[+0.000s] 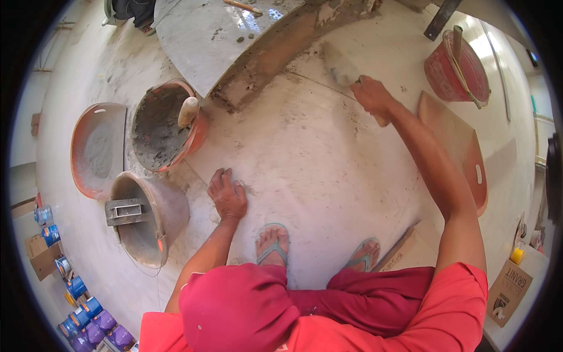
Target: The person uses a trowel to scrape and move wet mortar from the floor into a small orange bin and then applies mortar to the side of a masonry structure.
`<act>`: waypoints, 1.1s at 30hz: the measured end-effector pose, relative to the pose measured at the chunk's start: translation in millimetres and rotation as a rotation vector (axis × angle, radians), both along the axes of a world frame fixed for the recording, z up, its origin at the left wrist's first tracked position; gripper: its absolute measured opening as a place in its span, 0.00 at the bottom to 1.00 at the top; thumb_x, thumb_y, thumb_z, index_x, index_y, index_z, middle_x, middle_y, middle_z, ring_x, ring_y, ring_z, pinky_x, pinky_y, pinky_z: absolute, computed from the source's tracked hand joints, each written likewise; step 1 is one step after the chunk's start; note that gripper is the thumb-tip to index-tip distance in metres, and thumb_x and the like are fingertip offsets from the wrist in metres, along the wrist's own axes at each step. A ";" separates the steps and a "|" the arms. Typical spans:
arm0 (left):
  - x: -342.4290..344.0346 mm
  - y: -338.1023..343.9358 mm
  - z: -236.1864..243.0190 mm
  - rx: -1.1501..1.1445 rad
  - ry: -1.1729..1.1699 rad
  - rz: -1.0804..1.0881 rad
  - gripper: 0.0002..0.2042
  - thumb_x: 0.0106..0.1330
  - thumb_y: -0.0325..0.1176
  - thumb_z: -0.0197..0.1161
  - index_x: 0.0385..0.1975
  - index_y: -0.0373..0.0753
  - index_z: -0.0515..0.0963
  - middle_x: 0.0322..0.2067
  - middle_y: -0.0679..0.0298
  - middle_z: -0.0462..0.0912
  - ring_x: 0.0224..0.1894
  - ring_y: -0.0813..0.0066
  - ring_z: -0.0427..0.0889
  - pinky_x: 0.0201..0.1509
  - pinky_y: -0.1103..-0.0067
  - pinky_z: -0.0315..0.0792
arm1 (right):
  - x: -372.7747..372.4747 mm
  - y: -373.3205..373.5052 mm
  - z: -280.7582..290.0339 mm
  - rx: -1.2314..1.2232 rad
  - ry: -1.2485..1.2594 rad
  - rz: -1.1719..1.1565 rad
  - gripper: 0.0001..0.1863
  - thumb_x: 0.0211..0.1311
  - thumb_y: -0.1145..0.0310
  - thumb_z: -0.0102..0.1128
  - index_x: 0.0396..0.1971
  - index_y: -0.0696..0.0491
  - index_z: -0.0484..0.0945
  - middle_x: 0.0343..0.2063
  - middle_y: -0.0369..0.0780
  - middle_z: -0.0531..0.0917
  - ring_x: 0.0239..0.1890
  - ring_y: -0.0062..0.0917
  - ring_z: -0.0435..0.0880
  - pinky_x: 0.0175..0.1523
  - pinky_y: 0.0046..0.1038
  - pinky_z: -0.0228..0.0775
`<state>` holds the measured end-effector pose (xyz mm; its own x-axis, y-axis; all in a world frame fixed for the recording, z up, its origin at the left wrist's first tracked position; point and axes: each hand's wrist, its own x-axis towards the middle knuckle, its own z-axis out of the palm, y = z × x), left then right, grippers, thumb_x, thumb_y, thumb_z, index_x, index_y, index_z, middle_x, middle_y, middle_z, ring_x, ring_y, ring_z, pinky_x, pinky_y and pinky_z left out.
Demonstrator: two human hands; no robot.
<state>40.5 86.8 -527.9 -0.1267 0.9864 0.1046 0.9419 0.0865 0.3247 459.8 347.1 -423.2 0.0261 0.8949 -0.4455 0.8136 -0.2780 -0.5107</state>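
Observation:
My right hand (371,97) is closed round a wooden-handled tool with a flat, pale grey head (341,66), smeared by motion. The handle's butt shows below my fist, and the head points at the foot of a raised, mortar-edged slab (202,44). Low by the floor, my left hand (227,196) rests with its fingers apart and bent, holding nothing. Left of it lies a tipped bucket (177,202) with a grey metal piece (126,212) across its mouth. Beyond stands an orange bucket (199,132) of grey mortar, a thick wooden handle (188,112) sticking up from it.
An orange dustpan-like scoop (97,152) with grey powder lies far left. Another scoop (454,138) is beside my right forearm. A red bucket (448,73) with a stick stands far right. Cardboard (410,246) lies by my right foot. Several blue and purple packages (94,325) line the left.

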 end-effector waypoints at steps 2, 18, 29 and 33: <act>0.2 -0.2 -0.5 -0.004 0.007 0.000 0.24 0.67 0.36 0.59 0.64 0.38 0.76 0.67 0.51 0.72 0.71 0.49 0.67 0.74 0.55 0.58 | 9.5 15.7 -2.7 0.020 -0.014 0.023 0.21 0.75 0.57 0.54 0.41 0.64 0.81 0.29 0.55 0.88 0.27 0.45 0.89 0.39 0.42 0.83; 4.5 1.8 -1.9 0.010 -0.010 -0.009 0.24 0.67 0.35 0.58 0.63 0.36 0.76 0.66 0.48 0.73 0.70 0.47 0.68 0.74 0.54 0.57 | -13.9 45.9 9.6 0.061 -0.228 0.256 0.19 0.68 0.68 0.55 0.46 0.71 0.79 0.38 0.63 0.88 0.43 0.55 0.91 0.49 0.48 0.83; 5.0 3.1 -5.5 0.031 0.003 -0.036 0.25 0.67 0.36 0.58 0.65 0.38 0.75 0.66 0.50 0.72 0.70 0.47 0.67 0.74 0.54 0.57 | -7.7 52.9 37.6 -0.088 -0.284 0.353 0.18 0.65 0.71 0.53 0.40 0.73 0.82 0.34 0.60 0.89 0.33 0.48 0.92 0.37 0.46 0.83; -2.1 -0.5 -3.9 0.011 0.023 -0.019 0.25 0.67 0.35 0.57 0.65 0.37 0.75 0.66 0.49 0.72 0.70 0.47 0.68 0.74 0.54 0.57 | -50.6 33.6 35.8 -0.033 -0.258 0.271 0.15 0.59 0.79 0.55 0.41 0.69 0.87 0.43 0.61 0.89 0.44 0.50 0.92 0.45 0.46 0.85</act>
<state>38.4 86.3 -531.8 -0.1052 0.9875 0.1177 0.9505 0.0651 0.3037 409.2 380.7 -387.4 -0.0942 0.8700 -0.4839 0.9606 -0.0482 -0.2737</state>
